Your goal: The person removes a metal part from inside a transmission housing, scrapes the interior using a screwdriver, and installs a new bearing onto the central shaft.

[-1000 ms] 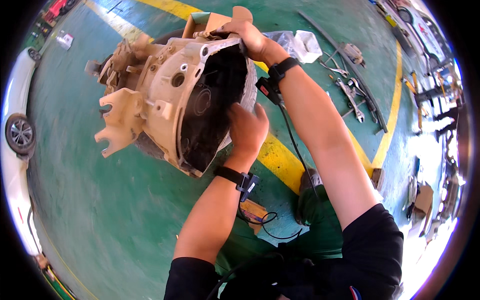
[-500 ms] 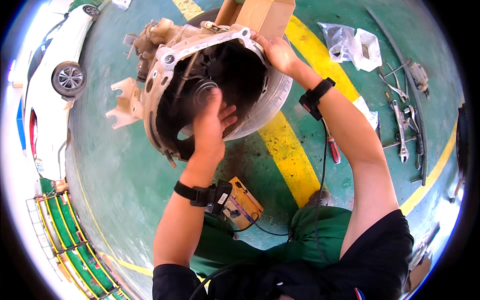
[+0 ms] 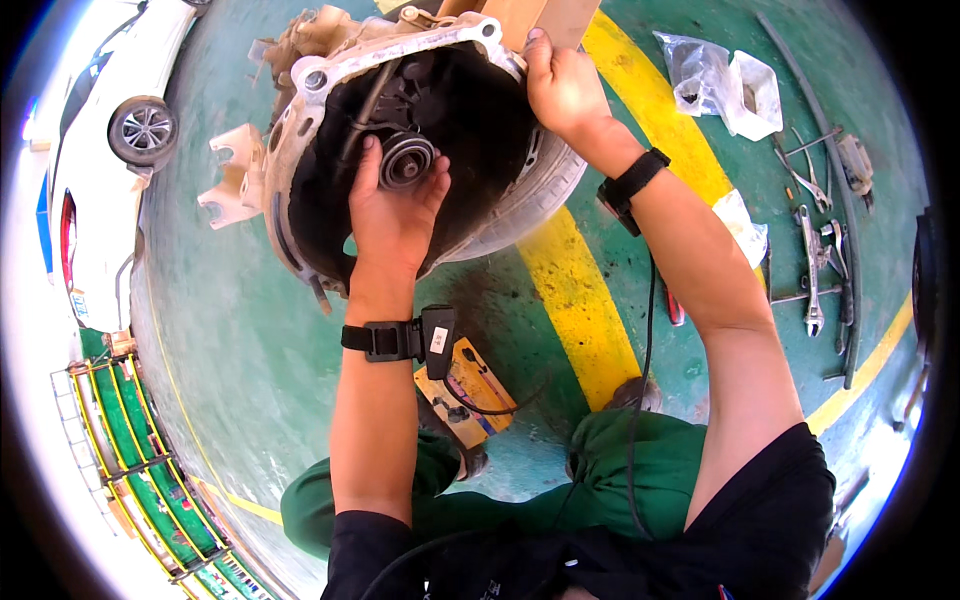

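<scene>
A gearbox housing [image 3: 312, 92] lies on a tyre with its wide bell opening facing me. Deep in that dark opening, a round ringed release bearing [image 3: 407, 161] sits around the shaft. My left hand [image 3: 393, 222] reaches inside, thumb on the left of the bearing and fingers curled at its lower right. On the opening's right rim, my right hand [image 3: 570, 92] is closed over the edge with its thumb pointing up; its fingertips are partly hidden. A thin metal rod or fork arm [image 3: 368, 108] runs down inside the opening, above the bearing.
Behind the housing stands an open cardboard box [image 3: 545, 22]. To the right on the green floor lie a clear plastic bag [image 3: 692, 75], a white tray [image 3: 752, 95], several wrenches [image 3: 810, 270] and a long dark bar [image 3: 822, 140]. A yellow box [image 3: 468, 390] lies near my feet.
My left hand has gone from a blurred pose in front of the bearing to thumb and fingers around it. My right hand still holds the rim, thumb now raised. The view has shifted slightly.
</scene>
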Action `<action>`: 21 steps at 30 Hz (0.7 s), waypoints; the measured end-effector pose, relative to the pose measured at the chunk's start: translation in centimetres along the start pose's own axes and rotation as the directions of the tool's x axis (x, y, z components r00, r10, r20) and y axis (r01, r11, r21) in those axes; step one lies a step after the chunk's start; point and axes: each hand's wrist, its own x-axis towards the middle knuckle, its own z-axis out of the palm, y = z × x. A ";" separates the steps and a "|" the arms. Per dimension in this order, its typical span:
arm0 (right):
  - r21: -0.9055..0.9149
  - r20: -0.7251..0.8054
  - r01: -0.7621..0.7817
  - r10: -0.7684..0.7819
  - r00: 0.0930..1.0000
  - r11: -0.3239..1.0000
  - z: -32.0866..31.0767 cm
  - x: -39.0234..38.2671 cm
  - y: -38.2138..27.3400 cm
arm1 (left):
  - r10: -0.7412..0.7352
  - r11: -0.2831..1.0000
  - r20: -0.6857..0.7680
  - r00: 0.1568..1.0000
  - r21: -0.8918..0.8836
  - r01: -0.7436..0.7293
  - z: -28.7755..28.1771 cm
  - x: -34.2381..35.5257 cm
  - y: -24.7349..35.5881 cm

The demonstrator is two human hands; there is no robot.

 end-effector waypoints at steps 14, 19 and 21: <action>-0.280 0.011 0.370 -0.383 0.924 0.886 0.3 0.3 4.0 | 0.043 0.997 0.084 0.996 -0.075 -0.036 -0.7 0.5 -0.6; -0.102 -0.017 0.227 -0.229 0.973 0.969 -0.2 0.4 2.3 | 0.045 0.990 0.103 0.994 -0.136 -0.031 -0.9 0.2 -0.5; -0.227 -0.048 0.340 -0.359 0.932 0.913 0.1 0.5 2.3 | 0.043 0.991 0.113 0.993 -0.132 -0.027 -1.2 0.2 -0.7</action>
